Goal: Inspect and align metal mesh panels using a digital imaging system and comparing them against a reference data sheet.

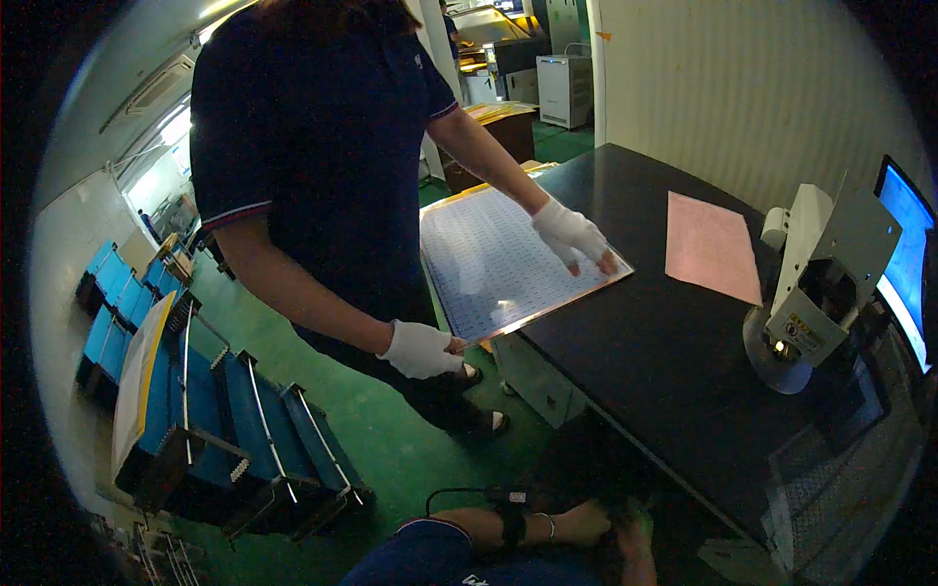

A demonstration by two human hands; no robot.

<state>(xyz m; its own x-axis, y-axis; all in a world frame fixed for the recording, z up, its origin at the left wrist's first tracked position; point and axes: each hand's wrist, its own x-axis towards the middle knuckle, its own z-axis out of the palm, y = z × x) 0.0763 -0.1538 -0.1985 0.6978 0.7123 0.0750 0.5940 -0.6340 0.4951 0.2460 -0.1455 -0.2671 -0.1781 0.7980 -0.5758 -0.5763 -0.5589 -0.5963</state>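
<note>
My left hand (584,523) is low in view, beyond a black wrist strap (513,528) and a thin bracelet. Beside it, in shadow by the desk's near edge, is my right hand (637,547). The fingers of both are dim and blurred, so I cannot make out a grip. Across from me a co-worker stands at the desk corner. Their white-gloved hands, one at the near corner and one on top, are on a flat pale panel (498,254) with rows of small marks. It lies partly over the black desk (625,342).
A pink sheet (712,249) lies on the desk. Right of it stand a pale device (811,303) on a round base and a lit monitor (909,254). Blue slanted racks (230,420) line the left, over a green floor (371,459). Machines show beyond the doorway.
</note>
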